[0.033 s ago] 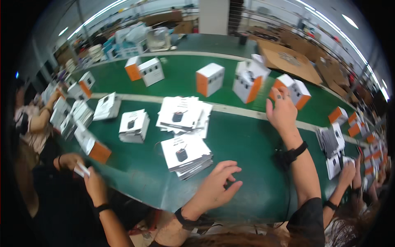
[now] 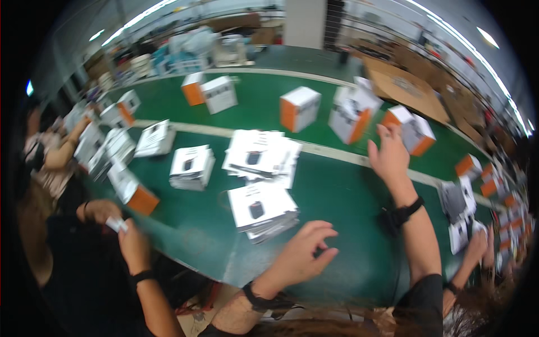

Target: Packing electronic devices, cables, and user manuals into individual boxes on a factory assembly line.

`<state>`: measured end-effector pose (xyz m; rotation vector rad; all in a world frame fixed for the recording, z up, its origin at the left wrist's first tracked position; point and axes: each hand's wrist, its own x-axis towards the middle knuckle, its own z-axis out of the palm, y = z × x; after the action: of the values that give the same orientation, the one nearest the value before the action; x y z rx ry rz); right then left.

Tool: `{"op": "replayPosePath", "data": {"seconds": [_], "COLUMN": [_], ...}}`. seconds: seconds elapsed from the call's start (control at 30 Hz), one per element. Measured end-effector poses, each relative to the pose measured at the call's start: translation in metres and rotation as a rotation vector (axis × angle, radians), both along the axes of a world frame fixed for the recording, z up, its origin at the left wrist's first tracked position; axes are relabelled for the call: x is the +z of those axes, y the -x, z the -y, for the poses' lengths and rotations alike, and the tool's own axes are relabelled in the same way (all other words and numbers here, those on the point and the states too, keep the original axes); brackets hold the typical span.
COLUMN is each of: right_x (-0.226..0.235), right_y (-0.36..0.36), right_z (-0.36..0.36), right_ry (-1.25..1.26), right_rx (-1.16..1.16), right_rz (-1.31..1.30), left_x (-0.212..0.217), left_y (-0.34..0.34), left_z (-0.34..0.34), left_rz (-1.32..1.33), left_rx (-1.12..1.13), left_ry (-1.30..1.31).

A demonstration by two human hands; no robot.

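My left hand (image 2: 300, 253) hovers over the near edge of the green belt table (image 2: 342, 208), fingers loosely curled and holding nothing. It is just right of a stack of flat white printed packs (image 2: 261, 210). My right hand (image 2: 387, 154) reaches farther out with fingers spread, empty, beside a white-and-orange box (image 2: 412, 132). Both wrists wear dark bands.
More white stacks (image 2: 261, 157) (image 2: 191, 165) lie mid-table. White-and-orange boxes (image 2: 300, 106) (image 2: 351, 115) (image 2: 210, 92) stand on the far lane. A person on the left handles a small white piece (image 2: 118, 224). Another person's hand (image 2: 477, 247) works at the right, near more packs (image 2: 457, 202).
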<state>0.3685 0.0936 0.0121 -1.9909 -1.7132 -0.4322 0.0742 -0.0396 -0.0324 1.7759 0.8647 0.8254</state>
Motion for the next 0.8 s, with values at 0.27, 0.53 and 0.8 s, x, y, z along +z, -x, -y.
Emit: {"op": "replayPosePath", "data": {"seconds": [0.27, 0.53, 0.8], "right_x": [-0.078, -0.019, -0.045], "right_y": [-0.086, -0.049, 0.028], "right_z": [-0.124, -0.007, 0.233], "right_ry": [-0.282, 0.125, 0.249], "right_rx": [0.176, 0.090, 0.632], "right_rz": [-0.841, -0.849, -1.103], "left_x": [-0.019, -0.018, 0.021], "left_y": [-0.008, -0.006, 0.013], "left_z": [0.002, 0.011, 0.011], "left_rz": [0.041, 0.170, 0.390], "left_rx": [-0.219, -0.180, -0.020], "left_ry": [-0.095, -0.223, -0.055]}}
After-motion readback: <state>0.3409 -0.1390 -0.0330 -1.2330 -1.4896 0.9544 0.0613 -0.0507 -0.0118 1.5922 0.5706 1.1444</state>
